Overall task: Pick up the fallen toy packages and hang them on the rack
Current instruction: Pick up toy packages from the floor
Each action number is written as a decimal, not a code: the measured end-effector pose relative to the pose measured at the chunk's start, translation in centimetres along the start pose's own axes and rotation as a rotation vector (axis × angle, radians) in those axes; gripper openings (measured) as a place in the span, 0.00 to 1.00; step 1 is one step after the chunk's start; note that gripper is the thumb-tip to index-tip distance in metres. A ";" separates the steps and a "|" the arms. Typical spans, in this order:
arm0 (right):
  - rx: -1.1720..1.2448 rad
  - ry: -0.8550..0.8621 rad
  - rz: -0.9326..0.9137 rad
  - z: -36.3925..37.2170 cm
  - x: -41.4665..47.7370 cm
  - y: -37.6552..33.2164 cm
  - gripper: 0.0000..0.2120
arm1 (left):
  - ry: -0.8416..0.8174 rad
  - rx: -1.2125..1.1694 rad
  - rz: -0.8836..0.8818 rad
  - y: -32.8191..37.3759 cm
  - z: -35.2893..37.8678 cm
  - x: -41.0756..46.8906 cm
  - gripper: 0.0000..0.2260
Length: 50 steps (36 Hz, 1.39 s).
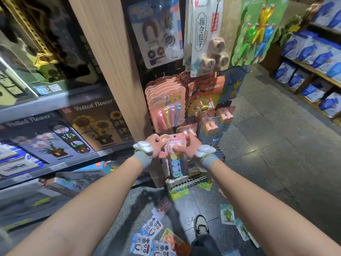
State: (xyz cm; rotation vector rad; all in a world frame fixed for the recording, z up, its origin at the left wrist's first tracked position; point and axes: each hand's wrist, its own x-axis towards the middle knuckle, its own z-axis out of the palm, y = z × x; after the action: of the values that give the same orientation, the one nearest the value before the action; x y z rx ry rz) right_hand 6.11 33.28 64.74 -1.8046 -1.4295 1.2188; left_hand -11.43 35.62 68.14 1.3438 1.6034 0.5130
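Both hands up at the dark peg rack, on one pack: pink-topped blister card w/ a column of round pastel discs.

- Card is upright and face-out, close in front of rack's lower part, just under the hanging pink pen packs. It hangs below the hands, not on a hook yet afaict.
- Left hand grips the card's top-left corner, fingers curled round the edge.
- Right hand pinches the top-right, thumb on the front face, other fingers behind.
- Why 2 hands at the top: prob keeps the hang hole level and steady to line up w/ a peg. The card body swings free, so less bending of the blister.
- Target peg is hidden behind hands and card, can't tell which one. The hole isn't visible either.
- Grey wristbands w/ white modules on both wrists, not touching the card.

Rest of the job, at rack's foot on the grey tile floor:
- Blue-white magnet packs.
- Reddish card.
- Green-figure card, out to the rack's right.
- Wire basket sits against the rack base, more cards around it.

Est. early in task, several packs left to hang.
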 end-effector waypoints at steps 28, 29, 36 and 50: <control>-0.091 0.036 0.060 0.7 1.2 0.6 0.16 | 0.059 -0.226 -0.133 -1.1 1.1 3.7 0.12; -0.100 0.055 0.064 0.6 1.1 0.6 0.16 | 0.055 -0.215 -0.121 -1.1 1.1 3.7 0.12; -0.058 0.041 0.063 0.4 0.8 0.7 0.10 | 0.056 -0.182 -0.114 -1.1 1.2 4.8 0.09; 0.039 -0.035 0.041 1.6 3.0 -1.7 0.17 | 0.106 0.069 -0.088 -2.4 -0.4 6.7 0.12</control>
State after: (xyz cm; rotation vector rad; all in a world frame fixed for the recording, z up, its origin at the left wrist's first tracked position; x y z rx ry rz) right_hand 4.04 36.40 64.46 -1.8032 -1.3847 1.2964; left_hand -12.70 41.17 63.79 1.3090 1.7725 0.4865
